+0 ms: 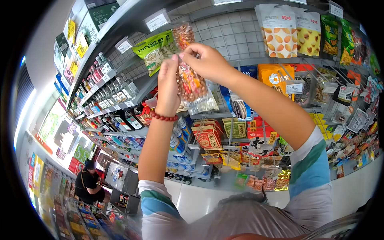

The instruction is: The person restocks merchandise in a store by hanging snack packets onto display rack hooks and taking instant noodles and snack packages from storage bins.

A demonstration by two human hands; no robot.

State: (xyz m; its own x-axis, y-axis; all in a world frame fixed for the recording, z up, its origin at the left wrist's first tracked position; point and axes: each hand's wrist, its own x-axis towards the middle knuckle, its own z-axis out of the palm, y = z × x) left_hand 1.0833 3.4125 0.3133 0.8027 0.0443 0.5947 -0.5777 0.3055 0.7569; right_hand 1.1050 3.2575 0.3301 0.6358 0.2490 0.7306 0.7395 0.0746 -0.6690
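Note:
Both of my hands are raised in front of a wall display of hanging snack packets. My left hand (pixel 169 86), with a red bead bracelet (pixel 164 117) on its wrist, pinches the top edge of a clear packet of reddish-brown nuts (pixel 191 85). Beside it, my right hand (pixel 204 62) has its fingers closed on the same top edge. A green packet of seeds (pixel 155 50) hangs just behind my left hand. Another clear nut packet (pixel 183 35) shows above my fingers. The hook behind my fingers is hidden.
Shelves of bottles (pixel 120 91) stand at the left. White almond packets (pixel 277 30) and orange packets (pixel 276 76) hang at the right. Below are red and beige packets (pixel 207 136). A person in black (pixel 88 182) is at a counter (pixel 119 176) far to the lower left.

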